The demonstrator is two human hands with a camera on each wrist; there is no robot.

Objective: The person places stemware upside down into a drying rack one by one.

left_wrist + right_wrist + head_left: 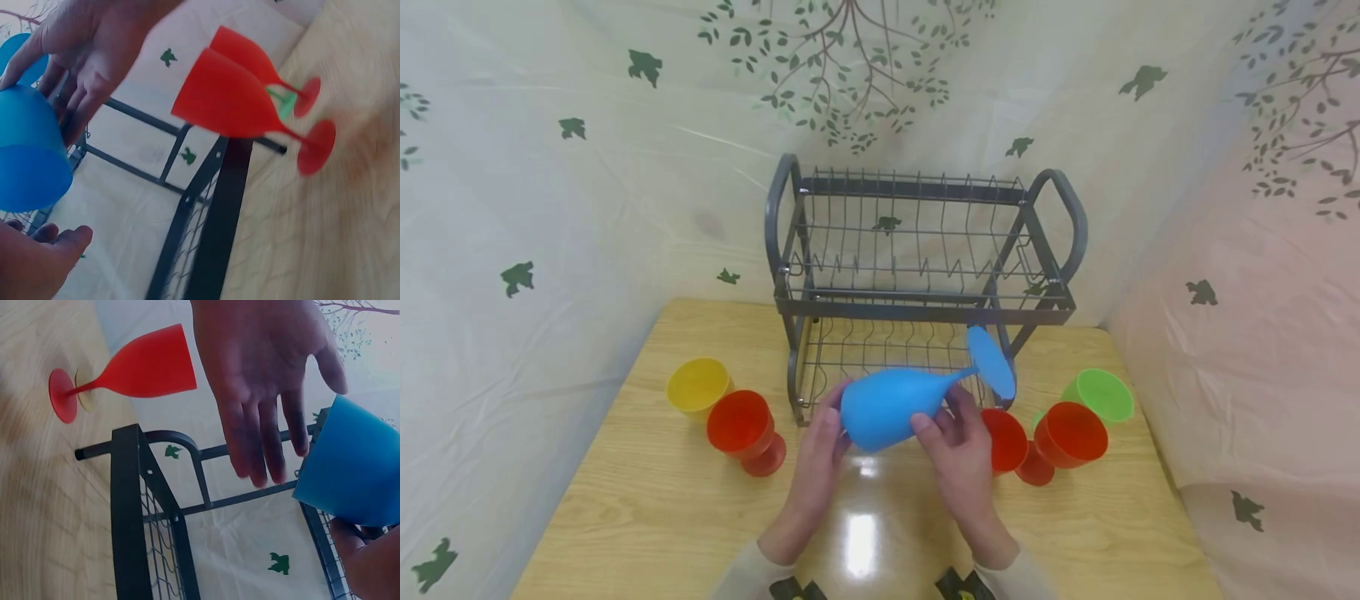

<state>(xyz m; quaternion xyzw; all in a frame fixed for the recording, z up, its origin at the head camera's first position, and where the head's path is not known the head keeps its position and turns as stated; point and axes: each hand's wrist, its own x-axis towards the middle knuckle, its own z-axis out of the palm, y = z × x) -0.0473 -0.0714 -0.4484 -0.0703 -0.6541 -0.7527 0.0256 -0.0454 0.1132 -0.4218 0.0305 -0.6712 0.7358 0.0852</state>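
A blue plastic goblet [891,408] lies tilted on its side in the air, its rim to the left and its foot to the upper right. My right hand [958,458] grips the bowl near the stem, thumb in front and fingers behind. On the other side, my left hand [814,467] is beside the rim. In the right wrist view the left hand [262,387] has its fingers stretched out, with the thumb tip at the rim of the blue goblet [356,465]; whether it touches cannot be told.
Behind the hands stands a two-tier dark dish rack [925,312]. Left on the wooden table [625,500] are a yellow goblet [698,387] and a red goblet [741,425]. To the right stand two red goblets [1071,433] and a green goblet [1099,396]. Patterned cloth [587,208] surrounds the table.
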